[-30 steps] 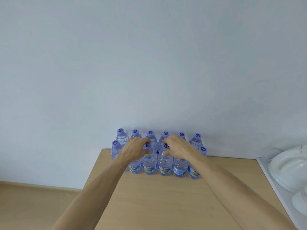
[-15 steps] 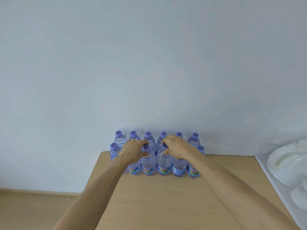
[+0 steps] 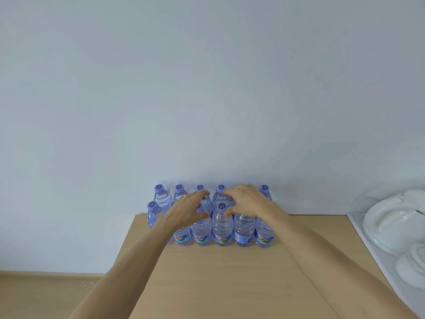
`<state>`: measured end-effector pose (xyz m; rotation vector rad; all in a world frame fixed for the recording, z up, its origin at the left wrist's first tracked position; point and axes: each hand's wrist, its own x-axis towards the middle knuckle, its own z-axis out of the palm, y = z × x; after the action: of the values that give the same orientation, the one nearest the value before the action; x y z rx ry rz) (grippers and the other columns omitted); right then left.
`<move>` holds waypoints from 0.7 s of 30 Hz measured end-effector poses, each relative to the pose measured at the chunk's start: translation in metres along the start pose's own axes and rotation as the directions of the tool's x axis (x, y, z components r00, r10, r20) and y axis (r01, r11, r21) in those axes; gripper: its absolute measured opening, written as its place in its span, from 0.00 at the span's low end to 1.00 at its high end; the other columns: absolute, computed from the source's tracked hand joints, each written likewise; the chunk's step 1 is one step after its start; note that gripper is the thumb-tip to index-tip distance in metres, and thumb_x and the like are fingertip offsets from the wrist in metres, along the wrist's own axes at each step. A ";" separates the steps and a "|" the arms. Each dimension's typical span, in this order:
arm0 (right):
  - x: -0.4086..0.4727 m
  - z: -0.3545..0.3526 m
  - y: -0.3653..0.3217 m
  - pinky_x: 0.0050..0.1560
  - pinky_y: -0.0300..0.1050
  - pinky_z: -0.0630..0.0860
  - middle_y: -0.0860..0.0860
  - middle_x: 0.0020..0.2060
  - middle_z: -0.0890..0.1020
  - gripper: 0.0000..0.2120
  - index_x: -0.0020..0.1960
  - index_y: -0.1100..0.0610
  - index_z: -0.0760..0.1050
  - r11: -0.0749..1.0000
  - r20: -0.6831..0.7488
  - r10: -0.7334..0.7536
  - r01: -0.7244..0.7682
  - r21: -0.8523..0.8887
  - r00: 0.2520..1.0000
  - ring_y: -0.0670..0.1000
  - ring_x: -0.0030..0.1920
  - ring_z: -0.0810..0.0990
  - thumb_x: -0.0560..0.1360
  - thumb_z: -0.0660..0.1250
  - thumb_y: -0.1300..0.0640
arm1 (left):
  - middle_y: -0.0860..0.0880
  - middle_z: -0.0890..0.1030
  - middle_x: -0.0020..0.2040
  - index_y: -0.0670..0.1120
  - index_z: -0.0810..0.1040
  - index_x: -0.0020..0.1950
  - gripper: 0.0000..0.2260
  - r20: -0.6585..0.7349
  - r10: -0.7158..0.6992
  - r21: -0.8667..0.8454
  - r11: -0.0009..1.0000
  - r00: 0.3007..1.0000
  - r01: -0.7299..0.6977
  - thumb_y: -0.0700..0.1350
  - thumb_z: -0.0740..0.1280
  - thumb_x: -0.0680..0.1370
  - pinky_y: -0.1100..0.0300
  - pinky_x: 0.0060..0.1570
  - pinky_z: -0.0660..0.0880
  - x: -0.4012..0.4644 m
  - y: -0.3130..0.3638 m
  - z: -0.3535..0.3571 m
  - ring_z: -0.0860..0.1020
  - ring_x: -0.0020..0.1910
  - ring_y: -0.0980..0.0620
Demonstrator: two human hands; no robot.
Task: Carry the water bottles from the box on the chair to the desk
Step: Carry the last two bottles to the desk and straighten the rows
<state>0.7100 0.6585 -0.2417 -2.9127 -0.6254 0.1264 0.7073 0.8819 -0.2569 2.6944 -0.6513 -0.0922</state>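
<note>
Several clear water bottles (image 3: pixel 222 229) with purple caps stand in two rows at the far edge of the wooden desk (image 3: pixel 230 284), against the wall. My left hand (image 3: pixel 186 211) hovers over the front row left of centre, fingers spread and relaxed, holding nothing. My right hand (image 3: pixel 249 203) hovers just right of it, fingers loosely bent above the caps, its thumb close to a front bottle's cap. Both hands hide some caps. The box and the chair are out of view.
A white tray (image 3: pixel 368 256) with white plastic lids or dishes (image 3: pixel 395 224) lies along the desk's right side. The pale wall (image 3: pixel 207 88) rises straight behind the bottles. The floor (image 3: pixel 46 295) shows to the left of the desk.
Both hands held the tops of two front-row bottles before. Now the fingers have loosened and lifted off the caps, and the bottles stand on the desk by themselves.
</note>
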 end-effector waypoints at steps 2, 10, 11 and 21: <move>-0.009 -0.006 0.018 0.55 0.50 0.67 0.48 0.54 0.80 0.25 0.63 0.49 0.74 0.999 -0.032 0.039 -0.039 0.008 0.999 0.53 0.56 0.75 0.71 0.69 0.38 | 0.50 0.77 0.62 0.50 0.69 0.69 0.25 -0.006 0.077 -0.042 0.996 0.997 -0.077 0.51 0.71 0.75 0.52 0.57 0.74 0.009 0.013 0.002 0.76 0.60 0.49; -0.058 -0.010 0.073 0.50 0.47 0.74 0.47 0.49 0.76 0.22 0.59 0.48 0.77 0.968 0.053 0.202 -0.207 0.139 0.978 0.51 0.49 0.76 0.71 0.69 0.37 | 0.50 0.77 0.60 0.51 0.71 0.67 0.20 0.076 0.201 0.010 0.979 0.977 -0.202 0.52 0.68 0.76 0.51 0.52 0.75 0.039 0.070 0.033 0.77 0.54 0.49; -0.062 -0.009 0.076 0.49 0.48 0.75 0.47 0.48 0.75 0.22 0.58 0.49 0.77 0.963 0.072 0.214 -0.223 0.151 0.974 0.51 0.48 0.76 0.70 0.70 0.37 | 0.50 0.78 0.59 0.51 0.71 0.67 0.20 0.074 0.208 0.042 0.977 0.975 -0.211 0.53 0.68 0.76 0.51 0.49 0.75 0.041 0.074 0.037 0.77 0.52 0.48; -0.064 0.003 0.082 0.42 0.49 0.74 0.51 0.42 0.73 0.13 0.50 0.59 0.77 0.959 0.073 0.239 -0.247 0.136 0.968 0.56 0.44 0.77 0.73 0.71 0.50 | 0.47 0.79 0.56 0.53 0.73 0.66 0.15 0.115 0.179 0.235 0.951 0.977 -0.202 0.48 0.64 0.79 0.47 0.49 0.75 0.053 0.092 0.039 0.76 0.54 0.41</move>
<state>0.6843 0.5586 -0.2555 -2.8404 -0.2499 0.2709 0.7095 0.7683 -0.2584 2.8567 -1.0092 -0.0914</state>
